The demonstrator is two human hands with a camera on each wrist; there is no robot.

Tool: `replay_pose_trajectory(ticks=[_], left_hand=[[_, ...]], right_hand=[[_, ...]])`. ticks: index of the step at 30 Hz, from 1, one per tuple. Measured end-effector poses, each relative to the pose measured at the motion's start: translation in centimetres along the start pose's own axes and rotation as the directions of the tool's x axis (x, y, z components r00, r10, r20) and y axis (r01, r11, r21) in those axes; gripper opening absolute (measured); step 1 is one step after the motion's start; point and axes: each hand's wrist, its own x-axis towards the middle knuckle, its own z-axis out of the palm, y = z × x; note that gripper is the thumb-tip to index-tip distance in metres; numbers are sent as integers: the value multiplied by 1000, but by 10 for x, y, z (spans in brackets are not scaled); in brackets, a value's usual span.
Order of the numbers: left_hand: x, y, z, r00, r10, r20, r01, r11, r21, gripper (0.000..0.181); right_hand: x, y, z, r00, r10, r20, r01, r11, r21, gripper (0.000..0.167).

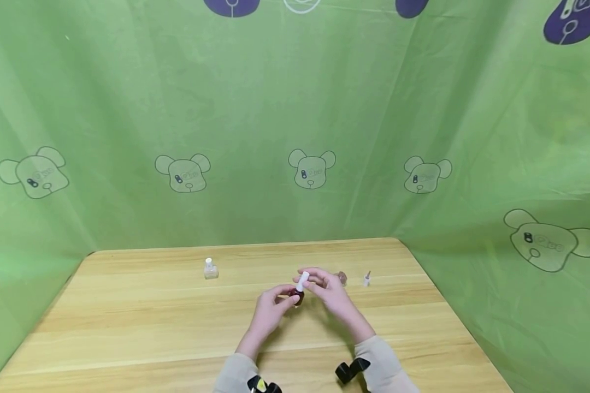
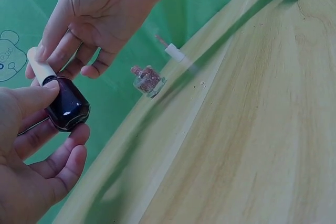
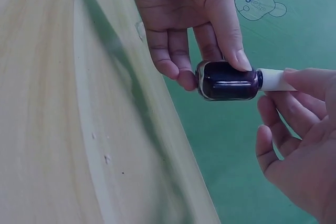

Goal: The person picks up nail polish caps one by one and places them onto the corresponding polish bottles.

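A small dark red bottle (image 1: 297, 296) with a white cap (image 1: 302, 280) is held above the table. My left hand (image 1: 269, 312) grips the glass body between thumb and fingers. The thumb and fingers of my right hand (image 1: 330, 295) pinch the cap. In the right wrist view the dark bottle (image 3: 228, 81) lies sideways between both hands, and the white cap (image 3: 275, 80) meets its neck. The left wrist view also shows the bottle (image 2: 68, 103) tilted, its cap (image 2: 41, 67) at the upper left.
Beyond my right hand stands an uncapped glass bottle with pinkish contents (image 2: 150, 81), and near it a white cap with its brush upward (image 1: 366, 280). A clear bottle with a white cap (image 1: 211, 269) stands at the back left of the wooden table (image 1: 142, 322). Green curtains surround it.
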Motion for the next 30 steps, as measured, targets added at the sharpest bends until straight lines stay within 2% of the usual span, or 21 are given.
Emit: replay_pose_trajectory(ticks=[7, 12, 16, 24, 26, 30], left_hand=[[0, 0, -2, 999, 11, 37, -11, 1000, 15, 29], [0, 0, -2, 999, 26, 47, -27, 999, 18, 30], [-1, 1, -1, 999, 31, 39, -32, 999, 25, 30], [-1, 4, 3, 999, 37, -6, -36, 998, 46, 29], [-1, 6, 4, 999, 47, -19, -46, 998, 48, 27], [-2, 8, 4, 997, 62, -39, -60, 997, 53, 25]], right_hand=[[0, 2, -2, 1000, -15, -27, 15, 1000, 1, 39], [-1, 1, 1, 993, 8, -118, -13, 999, -40, 35], [0, 1, 4, 971, 36, -238, -53, 996, -67, 27], [-9, -39, 20, 929, 59, -365, -82, 995, -49, 22], [-8, -38, 21, 918, 63, -392, -89, 995, -48, 22], [-2, -21, 21, 905, 70, -420, -92, 995, -33, 24]])
